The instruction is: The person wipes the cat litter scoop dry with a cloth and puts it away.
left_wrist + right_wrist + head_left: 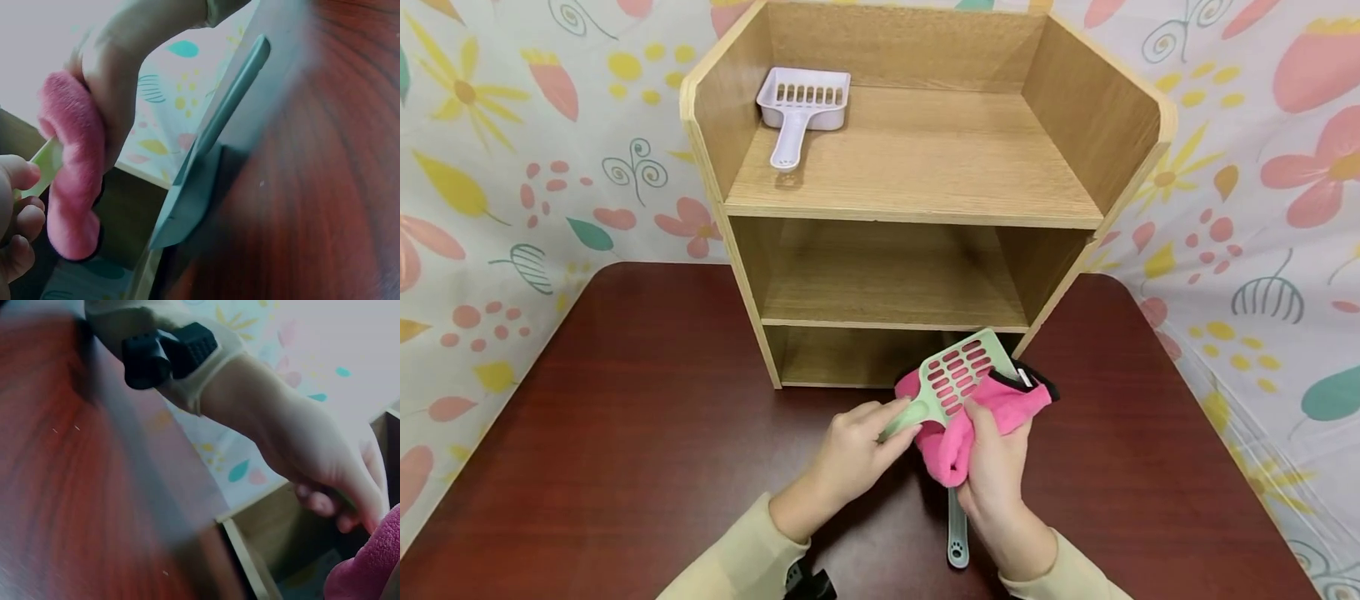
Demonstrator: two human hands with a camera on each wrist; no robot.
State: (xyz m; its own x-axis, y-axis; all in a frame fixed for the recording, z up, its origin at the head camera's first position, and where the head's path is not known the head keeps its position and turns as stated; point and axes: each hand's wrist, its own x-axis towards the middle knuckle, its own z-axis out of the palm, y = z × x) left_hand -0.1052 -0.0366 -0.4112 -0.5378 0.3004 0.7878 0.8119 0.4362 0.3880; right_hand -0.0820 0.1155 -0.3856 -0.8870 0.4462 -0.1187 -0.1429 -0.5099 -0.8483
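Observation:
My left hand pinches the handle of a green slotted litter scoop, its head raised and tilted in front of the shelf. A pink cloth with black edging is bunched in my right hand, wrapped under and over the scoop's head, with the thumb pressing it on the slots. Below the hands a grey-green litter scoop shows only its handle in the head view; the left wrist view has this second scoop lying on the table, its handle angled up.
A wooden shelf unit stands at the back of the dark red table. On its top board, at the left, sits a lilac scoop in a matching holder. Patterned cloth hangs behind.

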